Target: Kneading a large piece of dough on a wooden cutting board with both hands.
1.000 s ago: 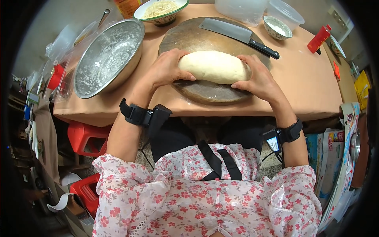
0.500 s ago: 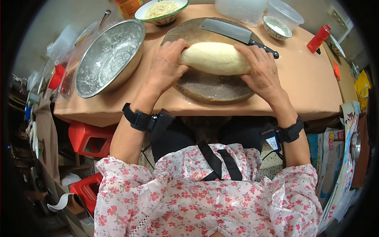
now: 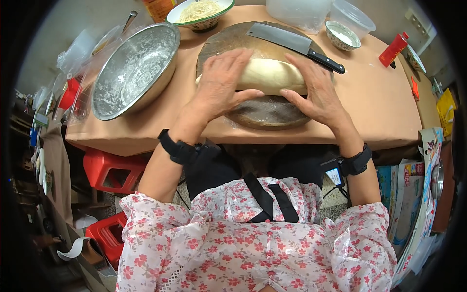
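A thick, pale roll of dough (image 3: 266, 73) lies on the round wooden board (image 3: 265, 113). My left hand (image 3: 224, 80) rests over the dough's left part, fingers stretched across its top and thumb out along its near side. My right hand (image 3: 314, 87) lies over the other end with fingers apart, its thumb close to my left thumb. A cleaver (image 3: 277, 35) with a black handle rests on the board's back part, beyond the dough. Left of the board sits a steel basin (image 3: 134, 73) streaked with white powder.
Behind are a bowl of pale shreds (image 3: 199, 12), clear containers (image 3: 350, 19) and a small bowl of white powder (image 3: 343, 34). A red bottle (image 3: 393, 48) and orange object (image 3: 415, 87) are at the right. Red stools (image 3: 109, 170) stand below the table's left edge (image 3: 97, 136).
My hands have shifted from gripping the dough's two ends onto its top, the left one moving rightward. Their fingers are more stretched out and the thumbs have come nearer each other.
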The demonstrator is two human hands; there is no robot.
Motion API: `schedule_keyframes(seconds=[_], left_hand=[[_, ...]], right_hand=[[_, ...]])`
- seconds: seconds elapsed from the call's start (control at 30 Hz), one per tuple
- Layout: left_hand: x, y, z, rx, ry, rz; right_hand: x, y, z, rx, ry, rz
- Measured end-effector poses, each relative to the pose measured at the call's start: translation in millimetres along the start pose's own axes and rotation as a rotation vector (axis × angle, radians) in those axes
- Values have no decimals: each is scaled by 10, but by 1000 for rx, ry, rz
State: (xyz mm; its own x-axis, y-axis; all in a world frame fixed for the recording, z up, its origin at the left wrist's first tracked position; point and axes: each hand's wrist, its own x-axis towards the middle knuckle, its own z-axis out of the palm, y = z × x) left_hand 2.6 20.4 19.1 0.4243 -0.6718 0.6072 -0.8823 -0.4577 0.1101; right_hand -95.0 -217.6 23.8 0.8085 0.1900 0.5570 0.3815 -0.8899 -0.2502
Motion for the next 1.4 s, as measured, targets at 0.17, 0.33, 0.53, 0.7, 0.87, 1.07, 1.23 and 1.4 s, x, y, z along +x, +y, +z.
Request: schedule_keyframes(seconds=[0.17, 0.33, 0.53, 0.7, 0.87, 1.07, 1.23, 1.4], left_hand=[[115, 217, 271, 131, 45, 54], [94, 261, 436, 141, 3, -29], [36, 263, 437, 187, -61, -75], [-47, 193, 324, 180, -141, -165], [-289, 1, 203, 202, -141, -233], [-510, -238, 65, 219, -211, -333], [-404, -84, 25, 270, -176, -314], [-177, 322, 236, 142, -123, -106]], right_hand=[[203, -286, 227, -85, 191, -92], [182, -296, 488, -170, 125, -6], [112, -268, 520, -272, 137, -29], [56, -188, 461, -296, 88, 6], [-117, 24, 372, -311, 79, 91], [-446, 320, 198, -308, -41, 291], [-388, 254, 183, -351, -4, 232], [1, -320, 397, -252, 105, 53]])
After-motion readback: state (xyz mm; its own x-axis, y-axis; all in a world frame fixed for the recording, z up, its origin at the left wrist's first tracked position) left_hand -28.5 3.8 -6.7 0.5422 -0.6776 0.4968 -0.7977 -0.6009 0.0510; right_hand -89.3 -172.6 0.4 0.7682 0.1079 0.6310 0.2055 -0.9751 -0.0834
